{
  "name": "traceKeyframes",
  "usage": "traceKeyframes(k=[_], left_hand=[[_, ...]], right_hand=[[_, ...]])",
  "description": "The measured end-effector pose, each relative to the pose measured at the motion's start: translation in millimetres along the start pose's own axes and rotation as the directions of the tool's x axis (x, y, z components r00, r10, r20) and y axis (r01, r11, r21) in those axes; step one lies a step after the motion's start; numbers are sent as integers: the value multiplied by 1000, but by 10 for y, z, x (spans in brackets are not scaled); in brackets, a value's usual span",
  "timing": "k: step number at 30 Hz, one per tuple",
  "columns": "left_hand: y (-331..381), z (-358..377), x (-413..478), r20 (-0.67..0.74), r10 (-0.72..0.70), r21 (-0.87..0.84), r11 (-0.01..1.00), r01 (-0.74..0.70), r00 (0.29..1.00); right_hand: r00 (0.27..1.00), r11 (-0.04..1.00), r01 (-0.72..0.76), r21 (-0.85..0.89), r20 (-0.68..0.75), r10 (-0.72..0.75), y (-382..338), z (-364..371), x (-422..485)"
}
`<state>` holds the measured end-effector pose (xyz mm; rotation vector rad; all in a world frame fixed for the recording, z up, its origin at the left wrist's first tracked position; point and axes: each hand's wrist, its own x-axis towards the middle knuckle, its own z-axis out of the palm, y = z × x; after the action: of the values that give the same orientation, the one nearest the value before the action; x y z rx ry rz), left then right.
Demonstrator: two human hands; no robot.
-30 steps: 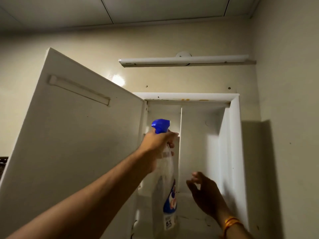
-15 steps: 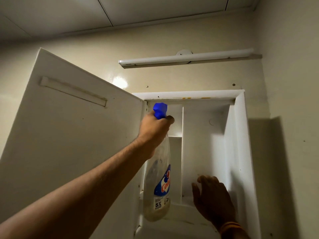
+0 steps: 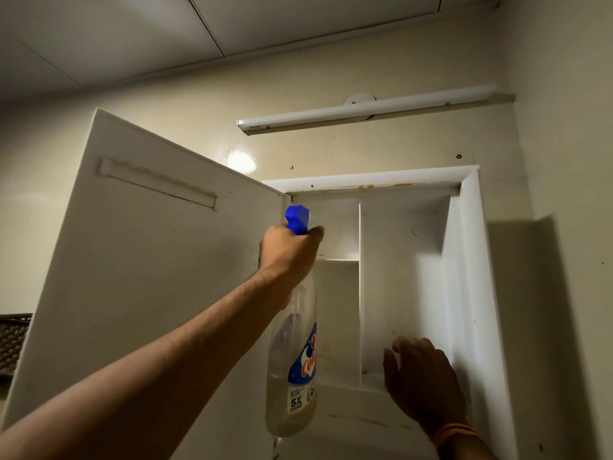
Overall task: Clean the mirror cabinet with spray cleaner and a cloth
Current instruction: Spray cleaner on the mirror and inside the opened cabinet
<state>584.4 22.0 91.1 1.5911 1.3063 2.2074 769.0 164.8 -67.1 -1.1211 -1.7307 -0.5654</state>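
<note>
We have a single view, the head camera, and it tilts steeply upward. We look from below and a little to the left into the open cabinet [image 3: 464,293], with its door [image 3: 149,293] swung out on our left and the tube light [image 3: 365,111] and ceiling [image 3: 99,34] above. The camera sits close, within arm's reach: the left hand [image 3: 287,254] with the spray bottle [image 3: 295,376] and the right hand [image 3: 424,383] rise from the lower edge. The wide lens splays the walls outward.
</note>
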Motion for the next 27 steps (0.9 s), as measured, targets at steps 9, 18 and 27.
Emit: traceKeyframes(k=[9,18,27], left_hand=[[-202,-75,-123,-84,-35,62,997,40,996],[-334,-75,-196,-83,-60,196,978,75,995],[-194,110,-328,143,-1,34,999,-4,990]], right_hand=[[998,999,-41,35,-39,42,-23,-89,-54],[999,999,28,-28,-28,-29,27,-34,-34],[999,999,6,-42,-41,-8,-50,-68,-16]])
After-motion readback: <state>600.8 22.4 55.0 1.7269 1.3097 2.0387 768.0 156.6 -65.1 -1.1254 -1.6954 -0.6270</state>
